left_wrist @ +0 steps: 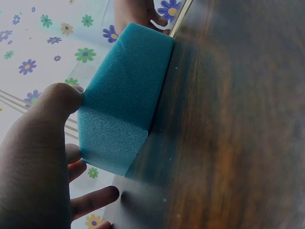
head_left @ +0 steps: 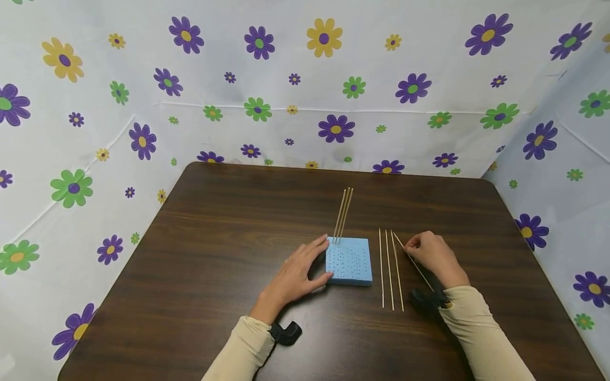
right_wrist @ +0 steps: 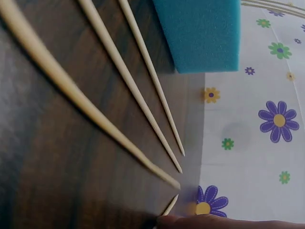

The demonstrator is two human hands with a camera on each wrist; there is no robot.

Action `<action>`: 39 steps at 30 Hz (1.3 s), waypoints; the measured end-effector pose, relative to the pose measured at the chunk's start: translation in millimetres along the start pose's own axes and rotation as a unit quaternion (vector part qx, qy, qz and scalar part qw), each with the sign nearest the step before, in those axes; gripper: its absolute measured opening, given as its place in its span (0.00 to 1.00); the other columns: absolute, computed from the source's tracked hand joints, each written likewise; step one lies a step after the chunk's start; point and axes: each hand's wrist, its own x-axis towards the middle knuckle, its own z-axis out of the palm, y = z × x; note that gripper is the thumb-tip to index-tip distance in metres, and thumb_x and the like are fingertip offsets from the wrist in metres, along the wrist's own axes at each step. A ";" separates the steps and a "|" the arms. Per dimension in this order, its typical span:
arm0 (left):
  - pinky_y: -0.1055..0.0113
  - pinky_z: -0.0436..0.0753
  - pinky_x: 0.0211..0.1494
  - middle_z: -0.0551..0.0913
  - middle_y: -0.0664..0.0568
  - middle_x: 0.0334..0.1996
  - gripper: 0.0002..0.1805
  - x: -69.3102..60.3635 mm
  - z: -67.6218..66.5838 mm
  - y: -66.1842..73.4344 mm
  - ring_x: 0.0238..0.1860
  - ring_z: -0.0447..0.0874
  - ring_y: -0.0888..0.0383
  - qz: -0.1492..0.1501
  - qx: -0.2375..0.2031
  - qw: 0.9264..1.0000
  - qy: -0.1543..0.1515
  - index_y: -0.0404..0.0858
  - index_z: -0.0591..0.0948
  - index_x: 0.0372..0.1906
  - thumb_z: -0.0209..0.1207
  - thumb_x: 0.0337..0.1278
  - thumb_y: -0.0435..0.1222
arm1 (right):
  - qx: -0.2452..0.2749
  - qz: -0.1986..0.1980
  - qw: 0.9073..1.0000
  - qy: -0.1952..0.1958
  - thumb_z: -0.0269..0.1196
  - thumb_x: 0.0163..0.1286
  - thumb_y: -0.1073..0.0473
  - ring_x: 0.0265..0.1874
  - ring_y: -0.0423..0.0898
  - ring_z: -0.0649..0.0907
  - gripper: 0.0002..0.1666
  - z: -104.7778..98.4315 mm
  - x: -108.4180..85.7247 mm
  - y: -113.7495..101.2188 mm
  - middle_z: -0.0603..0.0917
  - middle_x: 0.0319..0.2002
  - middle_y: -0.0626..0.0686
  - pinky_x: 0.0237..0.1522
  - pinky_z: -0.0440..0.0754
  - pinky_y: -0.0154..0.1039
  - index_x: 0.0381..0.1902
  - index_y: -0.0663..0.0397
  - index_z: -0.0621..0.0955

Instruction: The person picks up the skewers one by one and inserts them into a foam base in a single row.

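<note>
A light-blue foam block (head_left: 350,267) dotted with small holes lies on the table. My left hand (head_left: 294,270) holds it at its left side, thumb at the near corner and index finger at the far one. In the left wrist view the thumb and a finger touch the foam block (left_wrist: 126,81), other fingers spread below. Three thin wooden skewers (head_left: 344,214) stand upright in its far left corner. Right of the block, my right hand (head_left: 436,256) pinches a slanted skewer (head_left: 420,273) near its far end. The tip of that skewer (right_wrist: 171,203) shows in the right wrist view.
Three more skewers (head_left: 389,267) lie roughly parallel between the block and my right hand. The dark wooden table (head_left: 229,227) backs onto a white flowered cloth (head_left: 281,63). Both wrists wear black cameras (head_left: 286,334).
</note>
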 end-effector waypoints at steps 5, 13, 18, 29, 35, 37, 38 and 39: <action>0.43 0.73 0.75 0.60 0.57 0.83 0.42 0.1 -0.2 0.4 0.76 0.69 0.48 -0.003 0.001 1.000 -0.003 0.48 0.62 0.82 0.61 0.70 0.56 | -0.019 0.016 1.000 -0.008 0.61 0.73 0.58 0.25 0.46 0.77 0.13 -4.6 0.3 -4.5 0.83 0.27 0.52 0.26 0.73 0.41 0.32 0.58 0.87; 0.42 0.69 0.78 0.58 0.59 0.84 0.42 0.5 0.0 1.8 0.79 0.65 0.49 -0.009 -0.002 1.000 -0.011 0.49 0.61 0.83 0.60 0.71 0.57 | -0.027 0.027 0.999 -0.029 0.62 0.71 0.56 0.22 0.45 0.76 0.14 -11.7 -1.4 -4.8 0.79 0.23 0.49 0.24 0.71 0.41 0.27 0.55 0.84; 0.39 0.70 0.76 0.58 0.58 0.84 0.41 0.4 0.4 1.5 0.79 0.65 0.46 -0.009 -0.002 1.000 -0.011 0.50 0.61 0.83 0.59 0.71 0.57 | 0.055 -0.017 0.998 -0.028 0.58 0.76 0.62 0.28 0.48 0.87 0.14 -16.5 -0.7 -1.1 0.89 0.31 0.57 0.32 0.84 0.45 0.46 0.69 0.83; 0.39 0.69 0.77 0.57 0.60 0.84 0.42 -1.2 -1.1 1.5 0.79 0.65 0.45 -0.010 0.000 1.000 -0.005 0.50 0.61 0.83 0.59 0.71 0.58 | 0.234 -0.200 0.949 0.069 0.56 0.81 0.64 0.41 0.44 0.93 0.14 -16.4 3.4 -21.9 0.89 0.48 0.67 0.41 0.89 0.32 0.56 0.66 0.82; 0.40 0.72 0.75 0.58 0.58 0.84 0.41 -0.8 -1.7 2.0 0.78 0.67 0.46 -0.008 -0.001 1.000 -0.005 0.50 0.61 0.83 0.59 0.71 0.57 | 0.337 -0.269 0.901 0.034 0.57 0.81 0.63 0.53 0.41 0.90 0.19 -12.2 0.5 -36.7 0.91 0.55 0.54 0.55 0.85 0.29 0.64 0.64 0.81; 0.41 0.72 0.75 0.58 0.58 0.84 0.41 -0.5 -2.1 2.2 0.77 0.68 0.47 -0.008 0.001 1.000 -0.007 0.50 0.61 0.83 0.59 0.71 0.57 | 0.351 -0.271 0.896 0.037 0.60 0.79 0.63 0.52 0.41 0.90 0.18 -9.2 -0.1 -40.8 0.92 0.53 0.47 0.54 0.86 0.30 0.62 0.63 0.82; 0.41 0.72 0.76 0.58 0.58 0.84 0.41 -0.4 -2.3 2.3 0.77 0.68 0.47 -0.008 0.000 1.000 -0.008 0.50 0.61 0.83 0.59 0.71 0.57 | 0.354 -0.271 0.894 0.042 0.61 0.78 0.64 0.51 0.40 0.91 0.17 -7.6 0.0 -43.1 0.92 0.51 0.45 0.53 0.87 0.31 0.61 0.63 0.83; 0.41 0.71 0.76 0.58 0.58 0.84 0.41 -0.3 -2.5 2.4 0.77 0.68 0.47 -0.008 0.000 1.000 -0.008 0.50 0.61 0.83 0.59 0.71 0.57 | 0.353 -0.272 0.894 0.047 0.62 0.77 0.64 0.48 0.41 0.92 0.16 -6.1 0.5 -45.3 0.93 0.49 0.44 0.51 0.87 0.31 0.59 0.63 0.84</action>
